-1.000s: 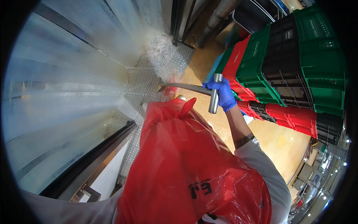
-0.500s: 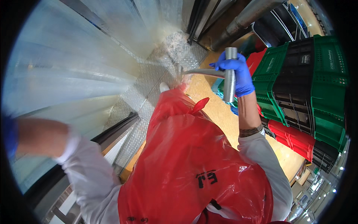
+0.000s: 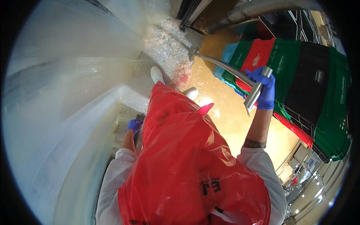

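Note:
My right hand (image 3: 265, 92), in a blue glove, is closed around the cylindrical crossbar of a T-shaped metal handle (image 3: 258, 90). From the crossbar a curved metal shaft (image 3: 221, 64) runs down and away toward the floor; what its far end meets is unclear. Low beside the red apron (image 3: 183, 150), my blue-gloved left hand (image 3: 134, 126) is next to a dark rail end (image 3: 140, 117). Its fingers are too small and partly hidden to show whether it grips that rail.
Translucent strip curtains (image 3: 67, 93) hang along the left. Diamond-plate metal flooring (image 3: 161, 48) with pinkish crumbs meets a tan floor (image 3: 225, 112). Stacked green, black and red crates (image 3: 288, 71) line the right, below a thick pipe (image 3: 247, 13). White boots (image 3: 156, 75) stand at the plate's edge.
My left hand has come back from the far left curtains to beside the apron. My right hand has moved right and slightly down with the handle, which is now tilted. Both boots show now.

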Available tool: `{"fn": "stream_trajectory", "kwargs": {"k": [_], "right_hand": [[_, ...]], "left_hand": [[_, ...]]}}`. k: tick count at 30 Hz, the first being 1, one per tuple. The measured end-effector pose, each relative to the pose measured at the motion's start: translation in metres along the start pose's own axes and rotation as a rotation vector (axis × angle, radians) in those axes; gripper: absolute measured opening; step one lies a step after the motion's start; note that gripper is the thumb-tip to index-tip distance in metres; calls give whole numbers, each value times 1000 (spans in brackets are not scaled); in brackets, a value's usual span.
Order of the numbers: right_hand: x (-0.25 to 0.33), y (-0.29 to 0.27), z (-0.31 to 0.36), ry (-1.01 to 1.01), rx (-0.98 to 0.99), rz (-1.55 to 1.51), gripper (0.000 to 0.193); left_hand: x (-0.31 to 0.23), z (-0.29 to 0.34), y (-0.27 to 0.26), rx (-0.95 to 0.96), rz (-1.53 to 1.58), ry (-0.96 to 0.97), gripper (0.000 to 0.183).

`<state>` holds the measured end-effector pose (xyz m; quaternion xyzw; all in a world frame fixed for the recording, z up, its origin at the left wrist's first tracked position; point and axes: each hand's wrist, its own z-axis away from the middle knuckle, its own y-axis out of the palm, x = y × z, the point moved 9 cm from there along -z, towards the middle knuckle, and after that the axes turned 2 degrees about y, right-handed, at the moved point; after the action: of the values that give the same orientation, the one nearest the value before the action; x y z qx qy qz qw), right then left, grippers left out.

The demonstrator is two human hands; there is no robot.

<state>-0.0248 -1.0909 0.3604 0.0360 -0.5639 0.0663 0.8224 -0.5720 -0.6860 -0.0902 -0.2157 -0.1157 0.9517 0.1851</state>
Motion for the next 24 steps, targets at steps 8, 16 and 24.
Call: {"fn": "stream_trajectory", "kwargs": {"k": [8,16,24], "right_hand": [[9,40,-31,-12,-77,-20,16],[16,-19,-18,17,-231,40,17],[65,114,-22,100,203,427,25]], "left_hand": [[-101,-85,-173,-220,-129,234,39],[-368,-63,-162,-38,-35,589,46],[-596,-11,-36,-319,50,1200,44]]}}
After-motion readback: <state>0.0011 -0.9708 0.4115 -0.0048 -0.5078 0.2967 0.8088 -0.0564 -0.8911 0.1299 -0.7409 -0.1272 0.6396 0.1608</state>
